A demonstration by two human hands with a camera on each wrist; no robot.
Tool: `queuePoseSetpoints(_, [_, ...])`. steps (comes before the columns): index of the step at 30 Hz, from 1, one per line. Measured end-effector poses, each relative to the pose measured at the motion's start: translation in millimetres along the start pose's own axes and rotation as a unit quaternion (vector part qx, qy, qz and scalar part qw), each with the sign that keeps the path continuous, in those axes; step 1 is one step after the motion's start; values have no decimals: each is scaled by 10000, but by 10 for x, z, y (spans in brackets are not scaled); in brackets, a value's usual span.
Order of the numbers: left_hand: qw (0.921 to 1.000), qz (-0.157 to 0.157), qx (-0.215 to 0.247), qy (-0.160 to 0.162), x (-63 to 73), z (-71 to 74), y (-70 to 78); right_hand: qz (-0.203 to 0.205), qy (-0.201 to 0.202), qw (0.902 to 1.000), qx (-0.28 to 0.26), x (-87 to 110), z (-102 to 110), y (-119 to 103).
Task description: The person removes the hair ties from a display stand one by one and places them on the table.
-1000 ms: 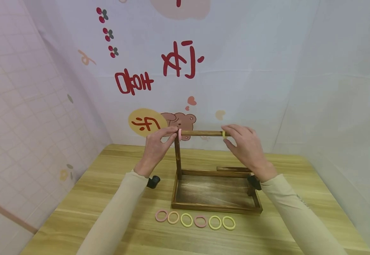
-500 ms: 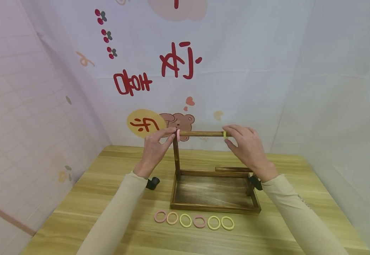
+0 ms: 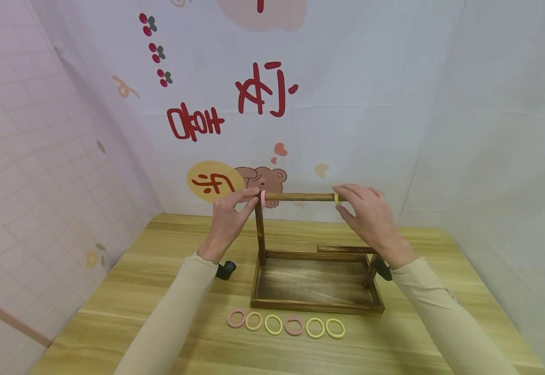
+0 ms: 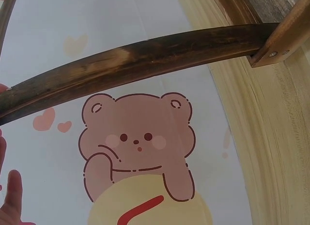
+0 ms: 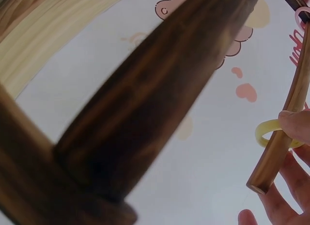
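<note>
A dark wooden stand (image 3: 261, 234) has an upright post and a horizontal upper rod (image 3: 300, 197). My left hand (image 3: 230, 211) pinches the stand at the top of the post, beside a pink ring (image 3: 263, 199) that hangs on the rod. Only a few of its fingertips show at the edge of the left wrist view. Farther right, my right hand (image 3: 368, 213) pinches a yellow ring (image 5: 266, 129) between thumb and fingers. That ring is around the rod, close to its free end, as the right wrist view shows.
Several pink, orange and yellow rings (image 3: 274, 324) lie in a row on the wood-grain table (image 3: 197, 333) before the stand's tray base (image 3: 317, 307). A lower, shorter rod (image 3: 343, 249) juts leftward under my right hand. A printed cloth (image 3: 347, 104) hangs behind.
My right hand has slid the yellow ring a little to the right along the rod, toward the free end. The left hand keeps its place at the post.
</note>
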State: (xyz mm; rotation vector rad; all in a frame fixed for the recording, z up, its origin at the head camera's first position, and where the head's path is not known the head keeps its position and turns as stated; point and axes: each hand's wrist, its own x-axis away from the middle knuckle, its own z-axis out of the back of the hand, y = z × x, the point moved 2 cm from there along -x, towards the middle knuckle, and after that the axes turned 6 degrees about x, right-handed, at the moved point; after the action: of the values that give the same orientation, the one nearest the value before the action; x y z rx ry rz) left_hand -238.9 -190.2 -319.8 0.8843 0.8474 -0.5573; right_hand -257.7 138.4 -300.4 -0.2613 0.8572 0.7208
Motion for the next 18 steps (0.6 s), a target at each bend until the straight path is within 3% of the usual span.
queuePoseSetpoints(7, [9999,100,16,-7,0,1,2,-55,-17,10000,-6,27,11,45])
queuePoseSetpoints(18, [10000,3,17,33,6,-4,7,-66,46,10000,26,70,58,87])
